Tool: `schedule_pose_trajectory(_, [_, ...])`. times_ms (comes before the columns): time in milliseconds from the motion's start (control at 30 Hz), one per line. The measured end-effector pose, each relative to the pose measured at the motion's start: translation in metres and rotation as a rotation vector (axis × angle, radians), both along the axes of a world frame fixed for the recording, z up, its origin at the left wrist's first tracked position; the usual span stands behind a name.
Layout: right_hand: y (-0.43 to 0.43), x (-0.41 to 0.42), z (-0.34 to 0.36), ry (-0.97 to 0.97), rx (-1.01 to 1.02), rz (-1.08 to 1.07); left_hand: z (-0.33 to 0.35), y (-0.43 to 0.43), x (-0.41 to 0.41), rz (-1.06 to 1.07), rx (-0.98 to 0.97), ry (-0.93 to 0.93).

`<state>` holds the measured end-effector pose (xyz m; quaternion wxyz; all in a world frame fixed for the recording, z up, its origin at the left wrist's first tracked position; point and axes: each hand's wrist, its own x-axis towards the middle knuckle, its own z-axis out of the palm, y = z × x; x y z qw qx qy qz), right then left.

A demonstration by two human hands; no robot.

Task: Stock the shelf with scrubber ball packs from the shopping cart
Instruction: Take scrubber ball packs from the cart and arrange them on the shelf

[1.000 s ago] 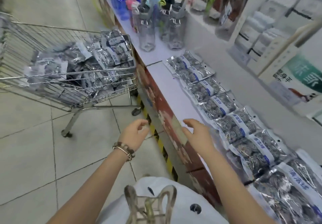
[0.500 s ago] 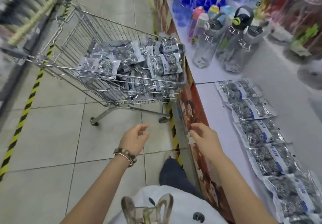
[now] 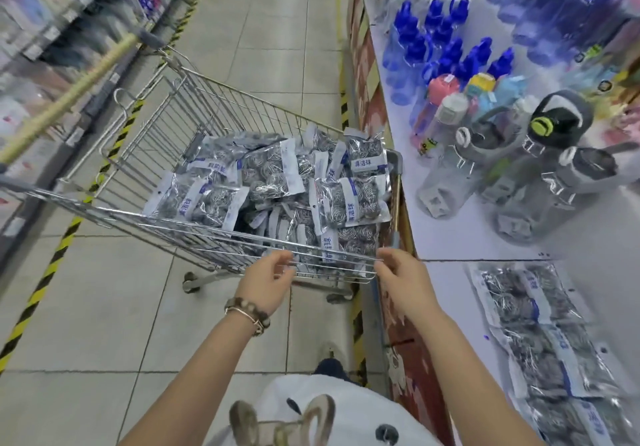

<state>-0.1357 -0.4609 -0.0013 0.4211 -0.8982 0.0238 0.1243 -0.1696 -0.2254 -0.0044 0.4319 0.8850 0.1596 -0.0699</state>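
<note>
Scrubber ball packs (image 3: pixel 273 182) lie heaped in the shopping cart (image 3: pixel 138 217) beside the shelf (image 3: pixel 446 237). Left hand (image 3: pixel 266 282) and right hand (image 3: pixel 401 279) hang at its near rim, empty, fingers loosely curled; each should lift a topmost pack clear.

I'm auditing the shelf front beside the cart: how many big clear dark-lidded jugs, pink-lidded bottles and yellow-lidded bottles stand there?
Dark-lidded jugs: 3
Pink-lidded bottles: 1
Yellow-lidded bottles: 1
Total: 5
</note>
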Motion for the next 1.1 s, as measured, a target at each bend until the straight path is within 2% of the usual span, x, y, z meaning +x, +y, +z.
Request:
schedule_pose_trajectory(133, [0.014,0.053,0.002,0.001,-0.019,0.051,0.0,0.007,0.039,0.014,0.046,0.03])
schedule_pose_trajectory(433, [0.07,0.13,-0.022,0.088,-0.082,0.154,-0.013,0.06,0.106,0.117,-0.028,0.076])
schedule_pose_trajectory(667, [0.121,0.199,-0.043,0.174,-0.248,0.119,-0.027,0.116,0.176,-0.062,0.02,0.138])
schedule_pose_trajectory(900, [0.139,0.252,-0.072,0.21,-0.504,0.155,-0.04,0.127,0.218,-0.254,-0.013,0.225])
schedule_pose_trajectory(1033, [0.142,0.267,-0.089,0.25,-0.684,0.319,-0.049,0.121,0.232,-0.343,-0.002,0.301])
schedule_pose_trajectory(1100, [0.141,0.273,-0.096,0.289,-0.709,0.388,-0.053,0.12,0.236,-0.347,-0.033,0.342])
